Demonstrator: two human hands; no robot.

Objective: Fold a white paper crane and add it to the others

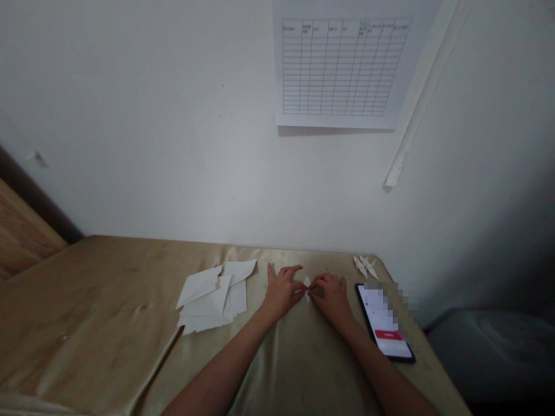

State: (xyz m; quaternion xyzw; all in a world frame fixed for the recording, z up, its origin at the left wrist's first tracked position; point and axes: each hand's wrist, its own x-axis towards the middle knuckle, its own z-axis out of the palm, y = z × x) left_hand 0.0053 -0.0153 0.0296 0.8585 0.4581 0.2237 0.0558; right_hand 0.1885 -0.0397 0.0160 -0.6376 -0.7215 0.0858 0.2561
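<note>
The small folded paper lies between the two hands, on or just above the counter; I cannot tell which. Its long axis runs away from the person, toward the wall, nearly straight. One narrow tip points to the wall and the other points back to the person; which end is the front, I cannot tell. Fingertips cover its middle part.

The left hand has a narrow grip: thumb and index finger pinch the paper from the left side, while the other fingers are spread upward. The right hand also has a narrow grip and pinches it from the right side, with the fingers bent.

The counter is covered by a shiny tan material, with some wrinkles and one dark seam on the left. To the left of the hands there is a loose pile of white paper sheets, overlapping and turned in different directions. Near the far right corner lie some folded paper pieces, with pointed ends and slanting. Nearer than these, a phone lies with its lit screen up, its long axis slanting too.

Behind, the wall is pale and carries a printed sheet with a grid, and a white strip goes diagonally beside it. At the left edge stands a wooden panel.
</note>
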